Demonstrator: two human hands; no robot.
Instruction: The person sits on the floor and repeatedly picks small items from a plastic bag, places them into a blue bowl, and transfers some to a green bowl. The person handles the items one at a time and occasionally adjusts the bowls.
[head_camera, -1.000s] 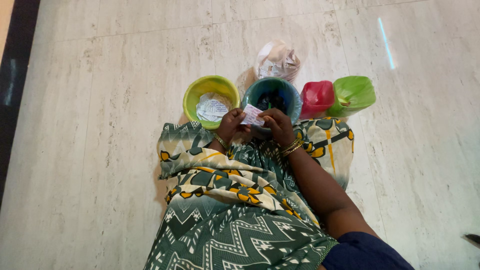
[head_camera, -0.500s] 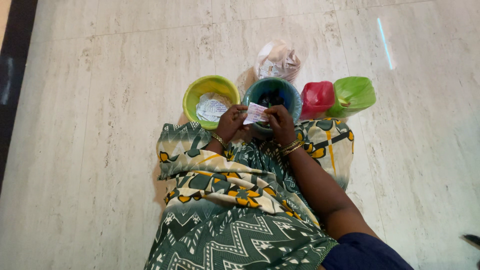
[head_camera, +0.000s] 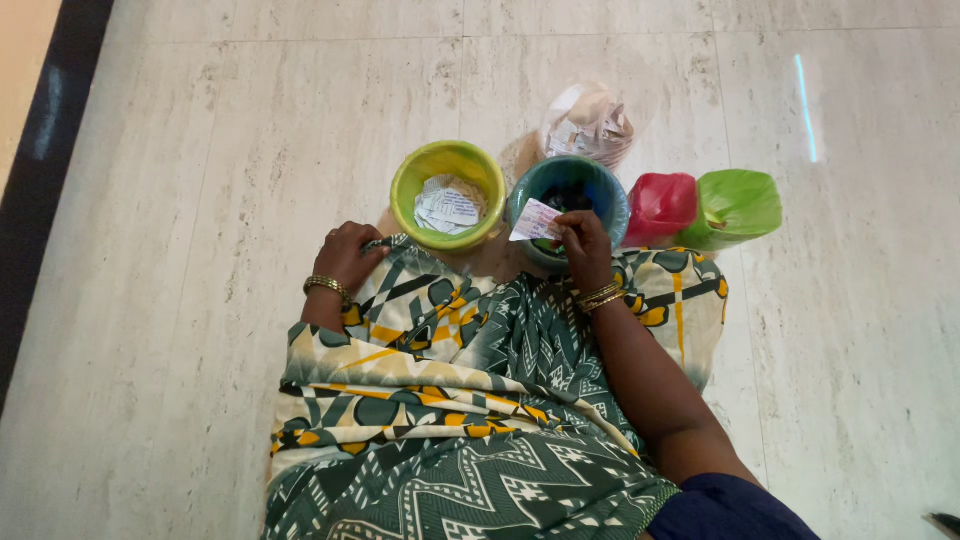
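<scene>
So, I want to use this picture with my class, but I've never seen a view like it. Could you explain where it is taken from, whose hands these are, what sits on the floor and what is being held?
The picture comes from a camera worn on a person's head, looking down, so you see their own lap and arms. There is no machine, only two bare hands. The person sits on a pale tiled floor in a green and yellow patterned cloth. The right hand pinches a small white paper packet over a blue bowl that holds something dark. The left hand holds nothing and rests at the edge of the cloth by the knee. Beside the blue bowl stands a yellow-green bowl with similar white packets inside. Further right lie a red container and a green container, and behind the bowls a clear bag of crumpled paper.
</scene>
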